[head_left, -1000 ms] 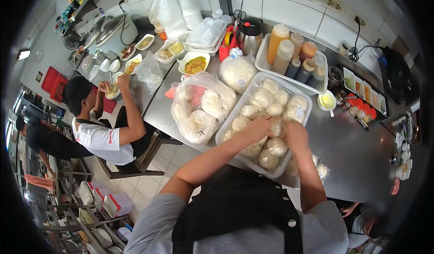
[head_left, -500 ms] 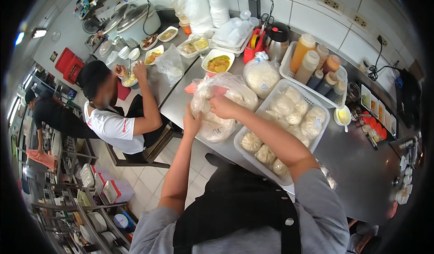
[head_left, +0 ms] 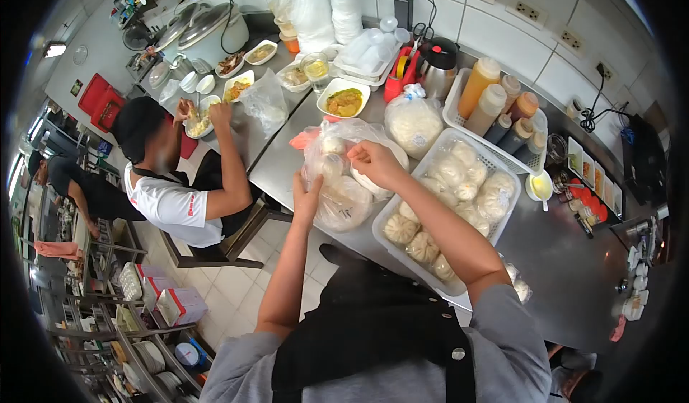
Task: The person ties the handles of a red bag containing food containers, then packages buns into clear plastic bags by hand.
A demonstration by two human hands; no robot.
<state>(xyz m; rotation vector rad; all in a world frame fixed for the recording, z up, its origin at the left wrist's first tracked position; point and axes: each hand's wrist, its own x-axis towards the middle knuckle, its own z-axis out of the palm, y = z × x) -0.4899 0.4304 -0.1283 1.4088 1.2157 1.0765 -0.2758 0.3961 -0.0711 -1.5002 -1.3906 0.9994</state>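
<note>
My left hand (head_left: 306, 196) grips the near left side of a clear plastic bag (head_left: 343, 203) that holds white round items. At the bag's upper right edge, my right hand (head_left: 375, 163) has its fingertips pinched together; whether they hold the plastic is too small to tell. A round white bun (head_left: 331, 146) shows through the plastic near the top. Right of this bag stands a white basket (head_left: 511, 215) full of wrapped buns (head_left: 422, 246), partly covered by my right forearm. A tied bag of white food (head_left: 414, 127) sits behind, between bag and basket.
A seated person (head_left: 172, 180) works over a bowl at the left. Behind the bags are a bowl of yellow food (head_left: 344, 102), a thermos (head_left: 437, 67) and a basket of sauce bottles (head_left: 543, 157). A small white cup (head_left: 538, 188) and red-capped jars (head_left: 583, 205) stand at the right.
Both hands have gone from the bun basket on the right to the plastic bag on the left. Since half a second ago, my right hand has shifted slightly right, and its fingers have drawn up from the bag.
</note>
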